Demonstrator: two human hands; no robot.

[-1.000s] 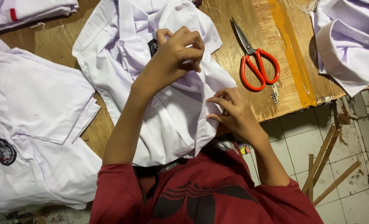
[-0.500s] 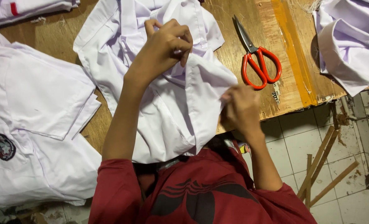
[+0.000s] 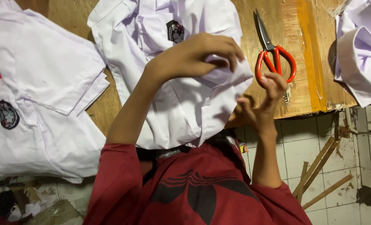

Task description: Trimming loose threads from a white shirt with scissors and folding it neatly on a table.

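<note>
A white school shirt [image 3: 181,112] with a dark chest badge [image 3: 175,31] lies on the wooden table [image 3: 306,50] and hangs over its near edge onto my lap. My left hand [image 3: 193,56] is closed on a bunched fold of this shirt and lifts it off the table. My right hand [image 3: 262,100] is at the shirt's right corner with its fingers spread. Its fingertips are just below the handles of the red scissors [image 3: 275,62], and I see nothing held in it.
Another white shirt [image 3: 39,83] with a badge and a red stripe lies at the left. More white cloth [image 3: 360,54] is heaped at the table's right end. Wooden sticks [image 3: 319,171] lie on the tiled floor below the table edge.
My left hand has moved right with the gathered shirt fold. My right hand has let go of the shirt edge and moved up and right, close to the scissors' handles.
</note>
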